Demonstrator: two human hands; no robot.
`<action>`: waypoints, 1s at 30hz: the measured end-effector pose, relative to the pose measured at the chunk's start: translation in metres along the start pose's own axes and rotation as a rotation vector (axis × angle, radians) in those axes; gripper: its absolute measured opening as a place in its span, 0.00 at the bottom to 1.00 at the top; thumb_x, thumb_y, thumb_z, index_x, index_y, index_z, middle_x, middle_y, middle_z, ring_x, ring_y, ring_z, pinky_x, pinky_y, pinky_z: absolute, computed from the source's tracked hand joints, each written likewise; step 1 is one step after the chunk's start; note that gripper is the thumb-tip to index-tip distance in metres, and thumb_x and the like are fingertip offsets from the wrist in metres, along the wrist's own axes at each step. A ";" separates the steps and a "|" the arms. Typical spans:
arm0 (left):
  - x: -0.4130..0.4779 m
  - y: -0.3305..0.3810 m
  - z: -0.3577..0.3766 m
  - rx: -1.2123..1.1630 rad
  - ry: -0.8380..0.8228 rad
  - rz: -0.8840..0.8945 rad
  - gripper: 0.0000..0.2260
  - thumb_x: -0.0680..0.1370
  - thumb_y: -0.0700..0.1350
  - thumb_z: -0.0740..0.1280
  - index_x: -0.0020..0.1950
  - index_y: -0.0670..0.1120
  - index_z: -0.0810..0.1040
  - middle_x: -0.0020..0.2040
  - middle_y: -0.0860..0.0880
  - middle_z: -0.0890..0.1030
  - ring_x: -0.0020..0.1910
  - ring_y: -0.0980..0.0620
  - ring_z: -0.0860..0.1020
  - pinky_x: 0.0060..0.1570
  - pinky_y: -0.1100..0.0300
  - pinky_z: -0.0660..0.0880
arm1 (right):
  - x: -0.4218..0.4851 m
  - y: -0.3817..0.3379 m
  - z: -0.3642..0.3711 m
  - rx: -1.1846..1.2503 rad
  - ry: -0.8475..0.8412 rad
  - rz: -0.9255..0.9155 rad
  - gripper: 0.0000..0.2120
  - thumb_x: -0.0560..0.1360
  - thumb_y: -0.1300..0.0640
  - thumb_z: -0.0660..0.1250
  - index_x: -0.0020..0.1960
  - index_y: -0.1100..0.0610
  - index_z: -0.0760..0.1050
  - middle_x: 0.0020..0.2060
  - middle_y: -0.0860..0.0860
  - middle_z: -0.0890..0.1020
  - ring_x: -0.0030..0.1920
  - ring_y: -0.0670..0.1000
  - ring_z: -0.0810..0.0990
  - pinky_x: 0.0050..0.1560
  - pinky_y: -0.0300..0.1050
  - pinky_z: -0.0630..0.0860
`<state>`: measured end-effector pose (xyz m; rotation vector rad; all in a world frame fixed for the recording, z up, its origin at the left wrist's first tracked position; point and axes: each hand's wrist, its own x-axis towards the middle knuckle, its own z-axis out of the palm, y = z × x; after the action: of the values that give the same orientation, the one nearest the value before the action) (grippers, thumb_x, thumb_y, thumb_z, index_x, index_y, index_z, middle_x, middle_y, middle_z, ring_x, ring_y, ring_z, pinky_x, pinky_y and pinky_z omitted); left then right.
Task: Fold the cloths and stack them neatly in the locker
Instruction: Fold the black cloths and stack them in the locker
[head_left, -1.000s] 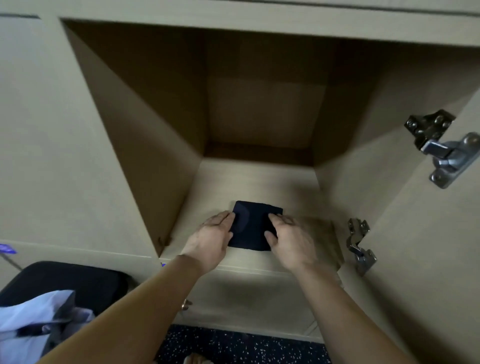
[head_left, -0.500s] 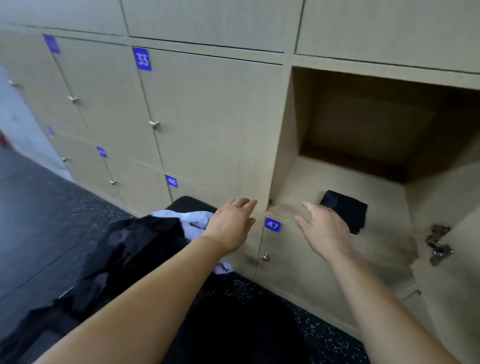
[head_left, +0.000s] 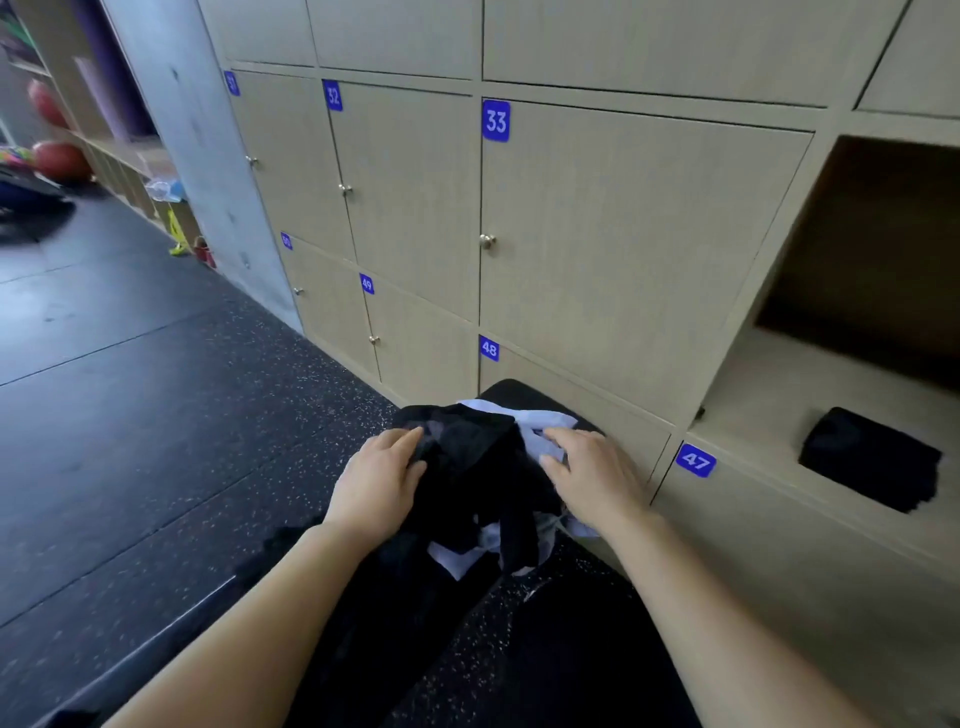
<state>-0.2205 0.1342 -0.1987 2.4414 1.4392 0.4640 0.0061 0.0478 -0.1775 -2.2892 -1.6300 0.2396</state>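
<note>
A folded black cloth (head_left: 872, 457) lies near the front of the open locker's shelf (head_left: 769, 395) at the right. In front of the lockers, a crumpled pile rests on a black seat (head_left: 511, 391): a black cloth (head_left: 467, 462) on top of a white cloth (head_left: 545, 422). My left hand (head_left: 379, 483) lies on the left side of the black cloth with its fingers nearly straight. My right hand (head_left: 592, 475) rests on the white cloth at the pile's right side, fingers spread. Neither hand visibly grips anything.
Closed wooden lockers numbered 32, 33, 48, 49 (head_left: 613, 249) form a wall behind the pile. Locker 47 (head_left: 696, 460) sits under the open one. Dark speckled floor (head_left: 156, 415) stretches left; balls and shelves stand at the far left.
Both hands left the folded black cloth in the locker and moved left and down onto the pile. My view swung left from the locker interior.
</note>
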 end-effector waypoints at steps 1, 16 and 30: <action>0.000 -0.009 0.000 -0.001 0.001 -0.023 0.20 0.82 0.45 0.61 0.74 0.44 0.68 0.70 0.47 0.72 0.67 0.45 0.70 0.66 0.54 0.67 | 0.005 -0.004 0.005 0.016 -0.019 0.000 0.15 0.79 0.50 0.60 0.63 0.54 0.75 0.59 0.52 0.80 0.58 0.57 0.76 0.54 0.48 0.73; 0.056 -0.039 0.029 -0.099 -0.003 -0.088 0.16 0.81 0.45 0.62 0.69 0.46 0.74 0.64 0.49 0.77 0.63 0.46 0.74 0.62 0.55 0.69 | 0.058 -0.025 0.046 0.271 -0.140 0.014 0.10 0.78 0.52 0.62 0.55 0.45 0.80 0.46 0.42 0.83 0.46 0.43 0.78 0.47 0.38 0.71; 0.091 -0.026 0.037 -0.380 -0.021 -0.364 0.12 0.82 0.48 0.59 0.61 0.47 0.78 0.54 0.47 0.83 0.56 0.46 0.79 0.61 0.50 0.73 | 0.061 -0.001 0.052 0.327 -0.137 0.084 0.11 0.80 0.55 0.59 0.54 0.49 0.81 0.48 0.45 0.82 0.51 0.46 0.78 0.48 0.42 0.74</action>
<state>-0.1845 0.2237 -0.2297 1.8390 1.5749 0.5637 0.0086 0.1137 -0.2229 -2.1298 -1.4326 0.6458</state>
